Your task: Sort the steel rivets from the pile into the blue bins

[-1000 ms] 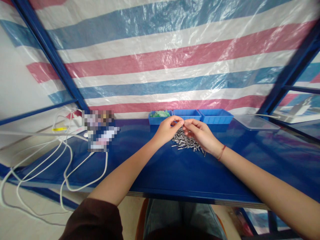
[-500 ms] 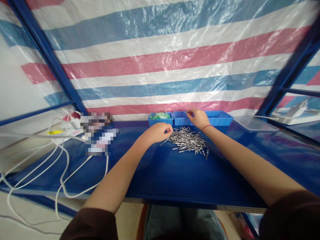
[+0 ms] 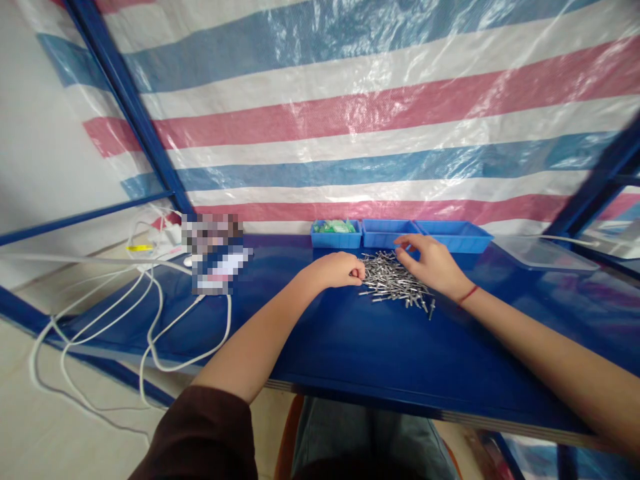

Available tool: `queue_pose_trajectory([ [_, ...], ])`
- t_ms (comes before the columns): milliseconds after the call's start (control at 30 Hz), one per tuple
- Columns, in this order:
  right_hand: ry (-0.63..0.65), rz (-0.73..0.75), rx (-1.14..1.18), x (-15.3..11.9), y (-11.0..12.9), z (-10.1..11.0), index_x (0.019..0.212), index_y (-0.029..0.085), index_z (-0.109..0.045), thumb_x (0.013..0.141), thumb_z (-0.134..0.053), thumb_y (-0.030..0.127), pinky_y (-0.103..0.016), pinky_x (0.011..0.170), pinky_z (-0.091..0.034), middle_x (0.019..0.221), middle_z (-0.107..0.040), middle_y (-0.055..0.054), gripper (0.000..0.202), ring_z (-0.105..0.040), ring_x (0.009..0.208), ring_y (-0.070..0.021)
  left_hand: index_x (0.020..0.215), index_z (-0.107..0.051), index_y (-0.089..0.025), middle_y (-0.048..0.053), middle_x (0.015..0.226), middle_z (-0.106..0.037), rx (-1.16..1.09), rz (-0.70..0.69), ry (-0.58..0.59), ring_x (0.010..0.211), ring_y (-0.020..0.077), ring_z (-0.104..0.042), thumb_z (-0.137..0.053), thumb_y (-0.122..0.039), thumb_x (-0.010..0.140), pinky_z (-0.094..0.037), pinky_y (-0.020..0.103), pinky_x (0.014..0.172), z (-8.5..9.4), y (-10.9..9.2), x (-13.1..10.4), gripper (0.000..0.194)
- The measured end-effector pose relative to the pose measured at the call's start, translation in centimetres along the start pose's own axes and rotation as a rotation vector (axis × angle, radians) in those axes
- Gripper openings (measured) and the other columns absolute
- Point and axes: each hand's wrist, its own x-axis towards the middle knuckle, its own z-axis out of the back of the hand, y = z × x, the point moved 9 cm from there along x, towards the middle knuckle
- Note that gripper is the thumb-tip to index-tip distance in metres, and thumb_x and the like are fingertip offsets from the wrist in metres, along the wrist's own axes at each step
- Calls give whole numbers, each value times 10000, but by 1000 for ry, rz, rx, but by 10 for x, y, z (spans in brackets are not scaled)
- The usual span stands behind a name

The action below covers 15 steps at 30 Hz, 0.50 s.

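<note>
A pile of silvery blind rivets [image 3: 393,279] lies on the blue tabletop. At the pile's left edge is my left hand [image 3: 341,270], its fingers curled together in a pinch; whatever they hold is hidden. My right hand [image 3: 430,261], with a red cord at the wrist, hovers over the pile's back right side. Its thumb and fingers are apart, and I see nothing between them. Just beyond the pile stand a middle blue bin [image 3: 383,235] and a longer right blue bin [image 3: 453,239], partly covered by my right hand.
A small blue bin [image 3: 336,239] with green and white plastic stands back left. A clear plastic lid [image 3: 545,253] lies at the right. White cables [image 3: 159,333] loop over the table's left side, near a blurred-out item [image 3: 220,267]. A striped tarp [image 3: 340,120] hangs behind.
My right hand has come back from the middle bin toward the pile, and its fingers have parted. The left hand stays pinched by the pile. The whole view has shifted slightly.
</note>
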Motion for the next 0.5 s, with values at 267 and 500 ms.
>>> queue_pose_trajectory([
  [267, 37, -31, 113, -11, 15, -1, 903, 188, -651, 791, -496, 233, -352, 787, -461, 875, -693, -62, 197, -623, 807, -211, 862, -679, -163, 15, 833, -697, -73, 39, 30, 730, 118, -619, -584, -121, 708, -426, 203, 658, -2, 3, 0, 185],
  [500, 61, -44, 160, -16, 17, 5, 866, 179, -657, 792, -498, 218, -339, 778, -470, 863, -698, -59, 180, -630, 793, -202, 881, -697, -172, 15, 839, -691, -28, 62, 42, 702, 124, -601, -552, -96, 657, -427, 217, 650, -1, 4, -1, 278],
])
